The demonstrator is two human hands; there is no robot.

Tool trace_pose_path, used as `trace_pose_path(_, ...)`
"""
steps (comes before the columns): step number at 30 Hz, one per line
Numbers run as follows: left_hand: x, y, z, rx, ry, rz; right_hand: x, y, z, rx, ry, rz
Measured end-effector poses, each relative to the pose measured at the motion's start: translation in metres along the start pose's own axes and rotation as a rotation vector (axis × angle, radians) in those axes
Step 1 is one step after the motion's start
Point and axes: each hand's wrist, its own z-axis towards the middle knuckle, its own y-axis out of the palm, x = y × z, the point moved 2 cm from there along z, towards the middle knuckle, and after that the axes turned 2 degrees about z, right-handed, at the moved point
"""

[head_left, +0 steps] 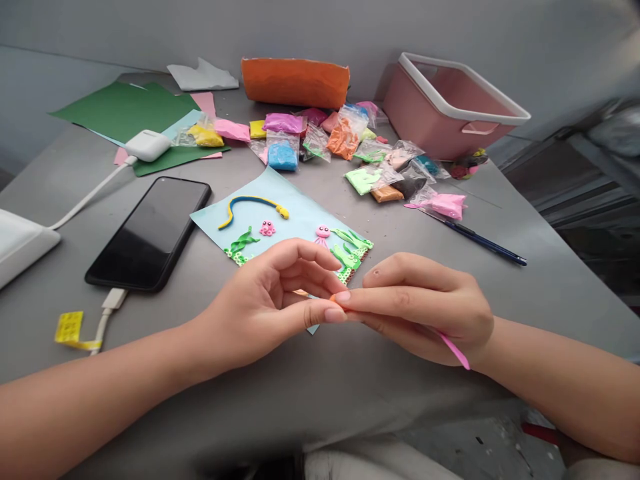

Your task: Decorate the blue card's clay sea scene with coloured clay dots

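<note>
A small piece of orange clay (pixel 336 302) is pinched between the fingertips of my left hand (pixel 280 300) and my right hand (pixel 425 307), mostly hidden by the fingers. My right hand also keeps a thin pink modelling tool (pixel 456 351) in its palm, with the flat end sticking out below. Behind the hands lies a light blue sheet (pixel 270 183), partly covered by my left hand. On it are a blue and yellow clay eel (pixel 255 199), a pink clay octopus (pixel 267 228), a pink clay jellyfish (pixel 323 232) and green clay seaweed (pixel 243 241).
A black phone (pixel 150 233) with a cable lies at left, near a white charger (pixel 148 145) and green paper (pixel 120 110). Several clay packets (pixel 283 155) spread across the back, before an orange curved piece (pixel 295 81) and a pink basket (pixel 430 110). A blue pen (pixel 480 238) lies right.
</note>
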Motion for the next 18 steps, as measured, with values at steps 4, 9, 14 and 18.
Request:
trace_pose_path(4,0.0002,-0.0013,-0.0007,0.003,0.044,0.039,0.0032,-0.0013,-0.0001,0.018,-0.002,-0.002)
trace_pose_path(9,0.0028,-0.0005,0.0002,0.03,0.077,0.068,0.0069,-0.0048,-0.0004,0.04,0.004,-0.017)
trace_pose_path(14,0.0032,-0.0003,0.0011,0.04,0.063,0.066,0.0083,-0.0051,-0.0006,0.05,0.011,-0.035)
trace_pose_path(18,0.0019,-0.0006,0.0008,0.034,0.047,0.046,0.0074,-0.003,0.0,0.02,0.005,-0.021)
